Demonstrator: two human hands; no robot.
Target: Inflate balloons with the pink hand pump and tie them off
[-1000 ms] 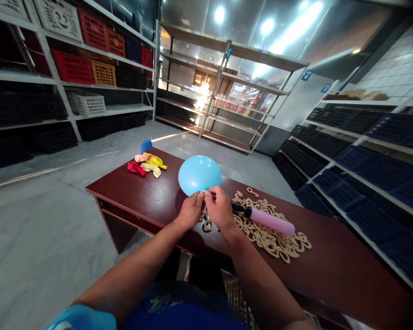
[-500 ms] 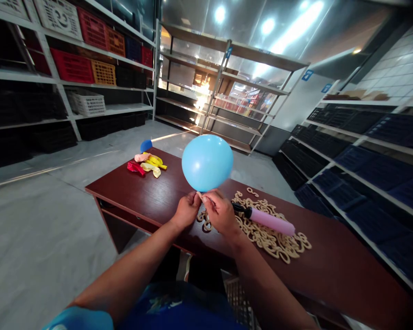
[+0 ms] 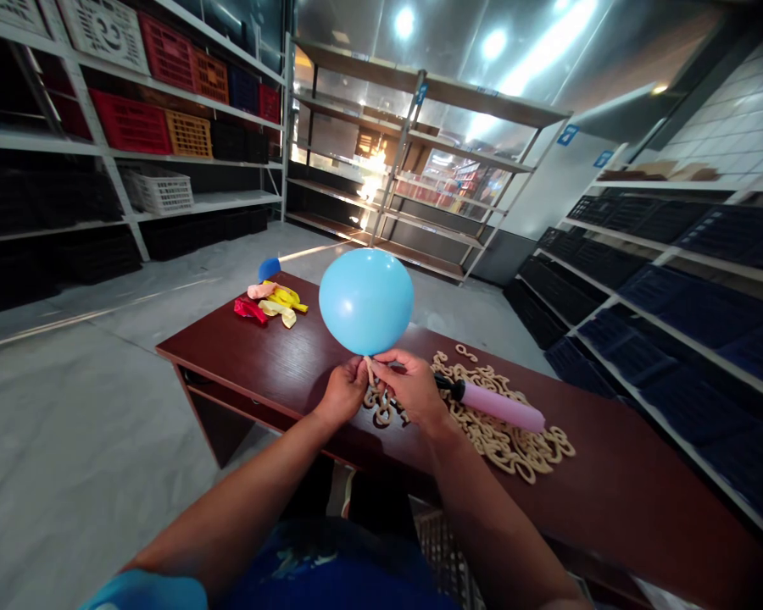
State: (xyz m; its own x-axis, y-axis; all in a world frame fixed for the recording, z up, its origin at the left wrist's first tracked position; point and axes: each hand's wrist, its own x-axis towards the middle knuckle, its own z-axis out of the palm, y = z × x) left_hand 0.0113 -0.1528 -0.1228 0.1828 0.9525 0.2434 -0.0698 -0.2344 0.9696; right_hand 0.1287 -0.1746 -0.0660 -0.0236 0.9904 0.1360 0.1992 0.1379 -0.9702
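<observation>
A blown-up light blue balloon (image 3: 366, 301) stands above the table, its neck pointing down between my hands. My left hand (image 3: 344, 395) is closed, thumb and fingertips pinching at the balloon's neck. From the other side my right hand (image 3: 418, 388) grips at the same neck, its thumb and index finger meeting just under the balloon. Whether the neck is knotted is hidden by the fingers. Close to my right hand lies a balloon pump (image 3: 501, 407) with a pink barrel and black end, resting on a heap of tan curly loops (image 3: 489, 453).
Deflated balloons in red (image 3: 250, 311), yellow (image 3: 287, 296), cream and peach lie at the left end of the brown table (image 3: 229, 356). A blue round object (image 3: 269, 269) sits by the far left corner. Shelves with crates (image 3: 130, 121) line both sides; a rack (image 3: 413, 161) stands behind.
The balloon and its neck have shifted slightly left. My right hand's fingers have opened out a little and changed their hold at the neck; my left hand stays nearly in place.
</observation>
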